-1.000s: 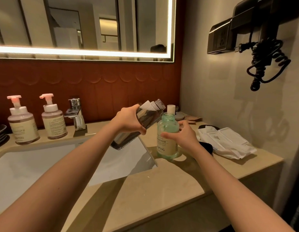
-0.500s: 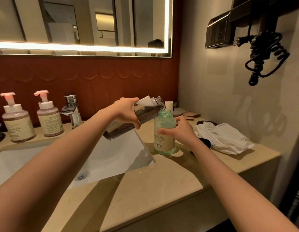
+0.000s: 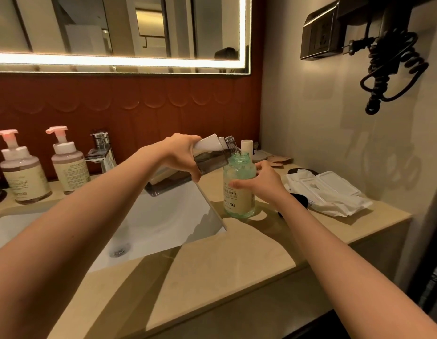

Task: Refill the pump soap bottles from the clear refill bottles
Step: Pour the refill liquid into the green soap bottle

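Two hands work: your left hand [image 3: 180,155] grips the refill [image 3: 207,157], neck tilted toward two o'clock over the jar [image 3: 239,189]; right fingers [image 3: 239,184] wrap it.

Warm, dim light came mainly from the glowing strip around the mirror [image 3: 119,61], which was blown out to white. Hard-edged arm shadows crossed the table [image 3: 212,277]. The wide lens bowed the edges; the forearms nearest the camera were soft.
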Tool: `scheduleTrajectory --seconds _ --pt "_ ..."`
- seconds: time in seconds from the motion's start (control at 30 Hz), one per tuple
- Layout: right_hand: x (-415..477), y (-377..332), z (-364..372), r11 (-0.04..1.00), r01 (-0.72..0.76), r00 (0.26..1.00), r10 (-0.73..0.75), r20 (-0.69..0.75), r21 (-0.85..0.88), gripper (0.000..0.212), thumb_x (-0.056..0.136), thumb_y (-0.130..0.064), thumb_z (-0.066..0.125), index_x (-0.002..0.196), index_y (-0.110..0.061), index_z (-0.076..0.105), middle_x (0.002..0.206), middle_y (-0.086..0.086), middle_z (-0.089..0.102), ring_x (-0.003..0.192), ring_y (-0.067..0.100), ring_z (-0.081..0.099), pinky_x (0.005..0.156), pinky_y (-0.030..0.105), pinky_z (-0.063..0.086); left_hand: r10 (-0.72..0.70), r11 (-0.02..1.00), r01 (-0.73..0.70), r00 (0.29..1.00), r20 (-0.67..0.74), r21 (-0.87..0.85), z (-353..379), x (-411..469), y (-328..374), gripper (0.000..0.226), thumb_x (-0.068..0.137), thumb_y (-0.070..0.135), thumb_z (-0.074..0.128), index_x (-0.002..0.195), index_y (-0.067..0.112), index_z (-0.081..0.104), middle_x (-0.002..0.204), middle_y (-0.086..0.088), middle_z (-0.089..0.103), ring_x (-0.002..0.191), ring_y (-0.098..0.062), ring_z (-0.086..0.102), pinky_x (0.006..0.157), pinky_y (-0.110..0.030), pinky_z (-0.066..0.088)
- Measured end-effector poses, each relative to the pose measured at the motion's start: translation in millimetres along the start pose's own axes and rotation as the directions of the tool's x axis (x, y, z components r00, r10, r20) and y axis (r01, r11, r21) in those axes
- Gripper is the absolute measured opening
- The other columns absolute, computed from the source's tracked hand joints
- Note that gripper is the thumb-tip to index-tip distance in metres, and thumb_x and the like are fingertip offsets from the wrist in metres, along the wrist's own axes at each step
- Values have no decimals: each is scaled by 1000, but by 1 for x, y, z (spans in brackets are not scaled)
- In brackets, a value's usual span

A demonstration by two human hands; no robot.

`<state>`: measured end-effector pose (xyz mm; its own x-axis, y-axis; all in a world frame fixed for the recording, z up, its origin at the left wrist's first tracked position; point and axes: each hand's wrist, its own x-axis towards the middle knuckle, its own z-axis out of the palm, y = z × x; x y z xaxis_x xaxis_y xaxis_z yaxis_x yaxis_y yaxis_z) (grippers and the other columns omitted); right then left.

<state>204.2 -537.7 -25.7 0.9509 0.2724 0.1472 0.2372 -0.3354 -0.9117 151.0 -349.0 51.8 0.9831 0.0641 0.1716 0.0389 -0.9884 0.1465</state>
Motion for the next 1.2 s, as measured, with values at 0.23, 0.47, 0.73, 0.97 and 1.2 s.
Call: scheduleTrajectory --seconds 0.23,0.47,0.73,0.97,1.2 --pt "0 0 -1 1000 -1 1000 1 1 -12 65 71 -27 80 121 -14 41 130 5 53 120 24 51 92 40 47 18 1000 -18 1000 23 0 -3 2 0 60 56 28 85 105 23 50 95 0 59 88 -20 57 80 -37 52" --pt "1 0 0 1000 -2 1000 2 1 -15 65 70 -27 80 121 -14 41 130 5 53 120 25 52 93 41 47 24 999 -25 999 36 27 -5 3 1 63 57 28 85 109 24 49 100 -2 58 91 -22 56 82 -38 52" --pt "1 1 0 1000 1 1000 -1 1 -14 66 71 -26 80 121 -14 41 130 5 53 120 24 52 93 40 47 27 999 -28 999 43 29 -4 2 0 64 57 27 85 110 24 48 101 -2 58 92 -23 56 84 -40 52" --pt "2 2 0 1000 6 1000 -6 0 -5 67 70 -26 81 122 -13 41 128 5 54 118 23 52 90 37 47 24 997 -26 999 28 73 -4 2 1 70 56 32 85 114 21 48 101 -4 57 91 -25 56 83 -42 53" --pt "3 1 1 1000 0 1000 0 4 -6 67 71 -26 80 123 -14 40 130 6 53 119 25 52 91 39 47 29 997 -31 999 33 74 -6 1 3 67 57 30 84 114 21 48 101 -3 57 90 -23 55 79 -37 52"
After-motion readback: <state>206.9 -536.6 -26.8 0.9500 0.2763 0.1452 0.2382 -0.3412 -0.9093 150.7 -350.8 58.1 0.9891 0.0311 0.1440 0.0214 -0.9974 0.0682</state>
